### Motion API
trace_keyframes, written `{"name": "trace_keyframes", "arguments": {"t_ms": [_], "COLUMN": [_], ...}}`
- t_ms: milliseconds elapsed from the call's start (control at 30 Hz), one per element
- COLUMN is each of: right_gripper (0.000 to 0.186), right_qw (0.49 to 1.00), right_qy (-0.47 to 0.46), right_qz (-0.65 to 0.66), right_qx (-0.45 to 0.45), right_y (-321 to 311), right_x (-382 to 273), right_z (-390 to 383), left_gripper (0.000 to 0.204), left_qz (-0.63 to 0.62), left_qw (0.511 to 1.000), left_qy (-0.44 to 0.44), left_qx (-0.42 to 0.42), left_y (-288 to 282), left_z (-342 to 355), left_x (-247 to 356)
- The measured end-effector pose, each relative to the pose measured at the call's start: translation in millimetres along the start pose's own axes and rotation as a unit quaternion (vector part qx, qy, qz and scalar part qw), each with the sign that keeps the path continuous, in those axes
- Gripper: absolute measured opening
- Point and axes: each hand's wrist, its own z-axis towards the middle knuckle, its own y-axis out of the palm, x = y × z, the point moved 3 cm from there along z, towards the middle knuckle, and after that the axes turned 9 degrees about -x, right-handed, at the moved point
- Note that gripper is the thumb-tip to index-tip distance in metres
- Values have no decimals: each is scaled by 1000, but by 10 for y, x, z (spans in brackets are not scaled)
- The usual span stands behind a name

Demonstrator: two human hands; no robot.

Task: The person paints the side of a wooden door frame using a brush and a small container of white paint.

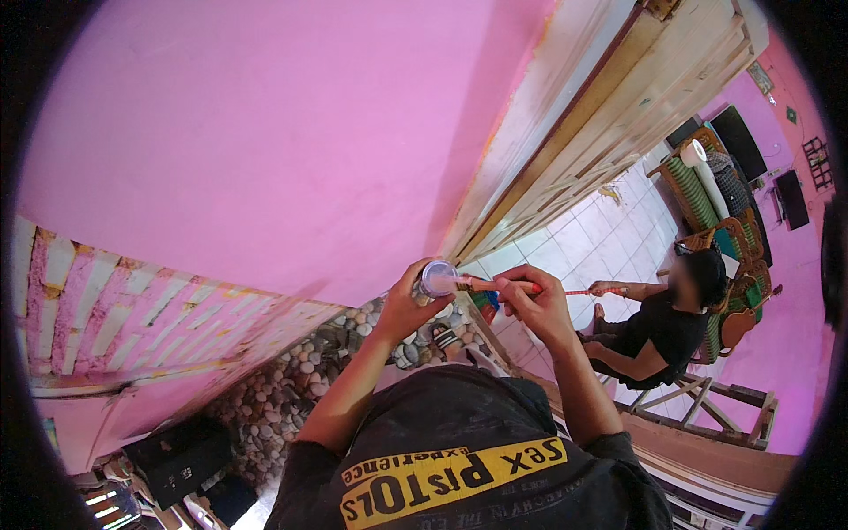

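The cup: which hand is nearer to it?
Left. The left hand holds the cup; the right hand is off to its right, holding a brush.

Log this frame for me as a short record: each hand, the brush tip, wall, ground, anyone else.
Left hand: holds a small round cup
Right hand: holds a paintbrush
Brush tip: at the cup's mouth; contact unclear
Wall: pink, ahead
Ground: pebbled surface lower left, pale tiles to the right
Other person: at right, dark clothes, one hand on a thin red tool
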Motion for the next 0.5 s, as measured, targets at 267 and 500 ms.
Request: {"name": "trace_keyframes", "arguments": {"t_ms": [267, 500], "right_gripper": [23, 24], "right_qw": [988, 975], "right_qy": [51, 45], "right_qz": [137, 212], "right_qx": [39, 39], "right_y": [-160, -279], "right_x": [194, 356], "right_z": [-48, -72], "left_gripper": [68, 67], "left_qz": [-23, -48], "left_qw": [998, 998], "left_qy": [54, 39], "left_qx": [19, -19], "left_y": [174, 254], "left_z": [152, 247], "left_x": [-75, -113]}}
